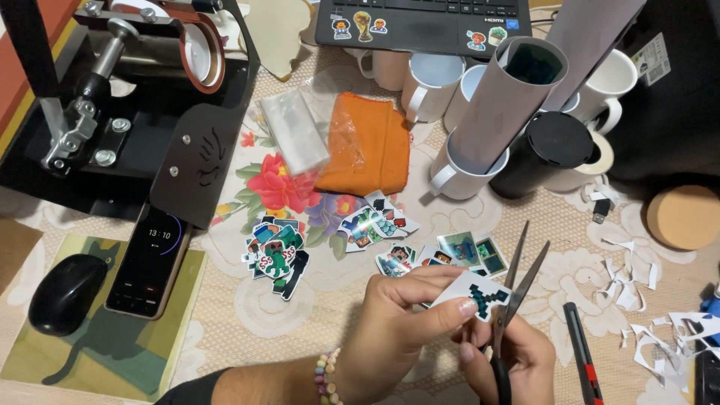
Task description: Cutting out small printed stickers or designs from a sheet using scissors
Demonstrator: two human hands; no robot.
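Scissors' handles (501, 379) hidden inside right hand (502, 360)

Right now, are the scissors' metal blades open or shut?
Open. The metal scissors in the right hand show two blades spread in a V beside the white sword sticker.

Both hands (450, 330) closed, side by side

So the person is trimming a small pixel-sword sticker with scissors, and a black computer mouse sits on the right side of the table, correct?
Not quite. The black computer mouse sits on the left side, on a green mat, as the head view shows. The rest holds: the left hand holds the small pixel-sword sticker while the right hand works the scissors.
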